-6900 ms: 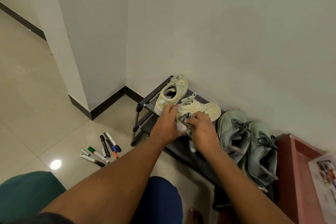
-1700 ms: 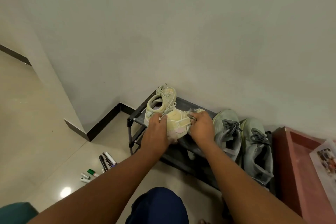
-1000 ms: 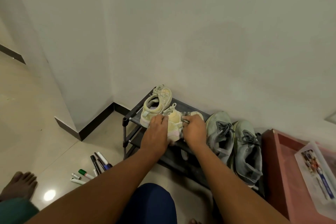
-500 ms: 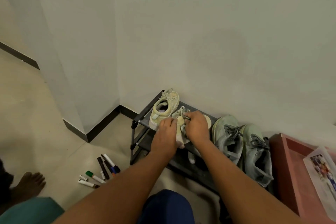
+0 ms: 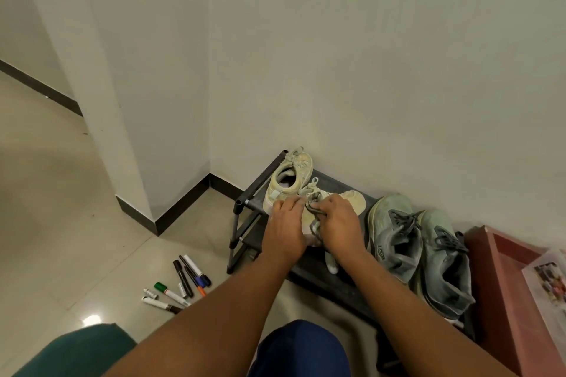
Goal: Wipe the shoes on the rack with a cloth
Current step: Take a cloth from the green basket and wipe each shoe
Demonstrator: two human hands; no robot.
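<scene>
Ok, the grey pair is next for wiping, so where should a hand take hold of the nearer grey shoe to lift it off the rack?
Probably by the heel collar of the nearer grey shoe, coming from the front of the rack. Its heel and open mouth face the person, its toe points at the wall, and the other grey shoe crowds its right side. The fingers would hook inside the opening.

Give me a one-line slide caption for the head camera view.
Both hands, left hand and right hand, work a cloth over a cream sneaker on the shoe rack.

Grey sneakers (image 5: 419, 254) crowd the rack's (image 5: 324, 285) right.
</scene>
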